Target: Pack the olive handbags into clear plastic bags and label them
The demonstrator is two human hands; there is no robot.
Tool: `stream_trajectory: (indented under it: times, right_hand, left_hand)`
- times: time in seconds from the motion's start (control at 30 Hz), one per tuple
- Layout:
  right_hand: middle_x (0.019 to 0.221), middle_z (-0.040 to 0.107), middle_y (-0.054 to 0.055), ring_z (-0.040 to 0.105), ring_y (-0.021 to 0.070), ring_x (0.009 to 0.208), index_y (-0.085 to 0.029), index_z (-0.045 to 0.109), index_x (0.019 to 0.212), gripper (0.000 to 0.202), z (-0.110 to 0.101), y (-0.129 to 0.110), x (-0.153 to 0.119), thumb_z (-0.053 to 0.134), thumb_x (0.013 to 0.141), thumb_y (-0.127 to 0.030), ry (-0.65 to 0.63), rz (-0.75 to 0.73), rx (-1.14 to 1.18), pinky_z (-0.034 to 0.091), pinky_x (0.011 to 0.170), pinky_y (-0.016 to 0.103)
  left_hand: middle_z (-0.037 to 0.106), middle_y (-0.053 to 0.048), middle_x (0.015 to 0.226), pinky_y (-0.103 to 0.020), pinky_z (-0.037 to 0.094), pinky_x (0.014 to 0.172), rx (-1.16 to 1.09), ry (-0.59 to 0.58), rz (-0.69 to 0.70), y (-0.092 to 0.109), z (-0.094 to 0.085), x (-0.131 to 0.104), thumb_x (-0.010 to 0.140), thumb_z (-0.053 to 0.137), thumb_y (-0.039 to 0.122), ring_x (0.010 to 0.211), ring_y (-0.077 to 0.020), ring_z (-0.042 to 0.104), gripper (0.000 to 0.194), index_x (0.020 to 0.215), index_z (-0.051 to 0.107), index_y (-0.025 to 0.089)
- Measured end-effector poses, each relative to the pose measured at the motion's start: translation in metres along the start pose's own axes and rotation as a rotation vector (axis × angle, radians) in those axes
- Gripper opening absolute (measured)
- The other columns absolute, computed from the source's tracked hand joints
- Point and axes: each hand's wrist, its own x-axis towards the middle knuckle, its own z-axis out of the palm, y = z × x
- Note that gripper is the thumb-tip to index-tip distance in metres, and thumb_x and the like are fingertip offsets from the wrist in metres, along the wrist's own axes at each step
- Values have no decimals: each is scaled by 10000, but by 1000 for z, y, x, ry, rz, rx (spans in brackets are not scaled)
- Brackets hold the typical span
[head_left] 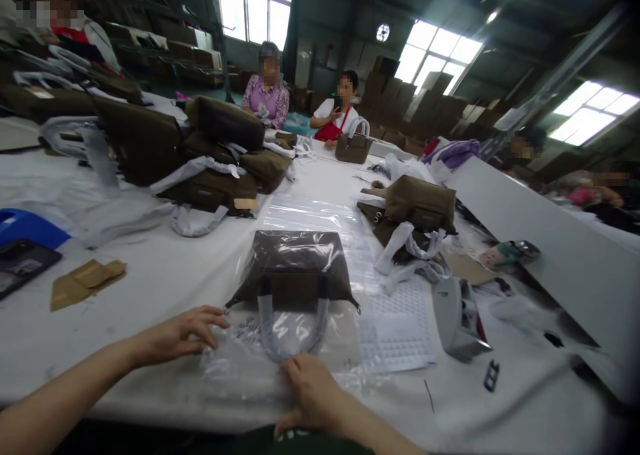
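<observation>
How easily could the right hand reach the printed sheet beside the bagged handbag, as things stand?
Probably yes: the right hand is near the printed sheet, and only the low edge of the clear plastic bag seems to lie between them.

White desk (pixel 150 275), crowded. Landmark: dark handbag (pixel 295 258) lying in clear plastic (pixel 240 365), handles toward near edge. Left of handbag: brown paper (pixel 87 283), farther left a dark phone-like device (pixel 25 265). Beyond and left: heap of brown bags (pixel 140 135). Right: printed sheet (pixel 400 328), then grey dispenser (pixel 450 322). Far beyond: 1 upright brown bag (pixel 353 150).
</observation>
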Motion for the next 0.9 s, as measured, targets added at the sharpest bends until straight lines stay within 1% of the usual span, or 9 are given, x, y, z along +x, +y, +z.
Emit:
stream_trajectory:
  times: [0.07,0.13,0.2,0.3,0.43,0.53,0.67,0.77,0.9]
  right_hand:
    - [928,615,111,561,284,867,-161,598,930,423,34,-2,5,718,631,-436,-26,49,-144,469,762,386]
    - [857,637,97,572,260,849,-167,610,817,102,47,1,5,607,747,-241,-13,101,-200,454,751,356]
    - [802,656,81,589,229,813,-175,622,792,115,45,3,4,512,781,-141,31,184,-115,443,725,320]
    - [753,669,44,576,156,629,-186,641,779,190,38,5,7,460,827,-221,77,404,324,426,574,245]
    - [695,645,-5,294,55,310,-196,619,697,212,41,5,22,492,794,-334,-14,775,974,197,313,199]
    - [639,604,-5,216,31,276,-176,633,731,191,44,2,32,473,768,-274,8,889,1186,105,296,202]
    - [521,524,-29,190,40,243,-161,645,763,204,40,-7,35,450,758,-216,52,967,1328,64,296,211]
    - [403,418,-52,219,67,240,-159,629,688,217,39,-10,35,443,784,-215,85,930,1266,91,287,216]
    - [330,330,-77,317,96,255,-173,593,681,230,50,-9,37,417,824,-210,44,801,1126,183,285,189]
  left_hand:
    - [665,-61,1061,-380,389,973,13,14,30,10,1,0,758,618,314,1137,-269,495,119,777,733,296]
    - [676,-63,943,-354,377,973,19,55,77,20,3,4,806,555,314,1052,-241,533,174,770,717,264]
    - [661,-42,804,-338,357,976,62,140,118,30,5,14,831,516,322,923,-211,563,209,746,690,241]
    - [635,-22,743,-314,384,900,239,317,130,44,7,42,848,490,352,812,-188,557,230,765,668,232]
    - [627,-31,775,-326,400,785,567,541,156,52,21,90,847,509,330,805,-196,544,200,774,667,231]
    - [591,-60,783,-365,409,755,661,687,118,48,42,115,855,491,282,775,-216,526,200,761,638,184]
    - [570,-81,807,-392,430,784,673,816,57,45,81,122,885,435,284,800,-228,523,226,828,603,143]
    - [570,-107,1025,-402,416,894,679,858,48,46,114,123,890,421,261,992,-243,511,248,1038,581,144]
    - [451,-139,1284,-480,328,1011,721,889,21,42,149,133,889,402,246,1234,-300,358,395,1265,462,141]
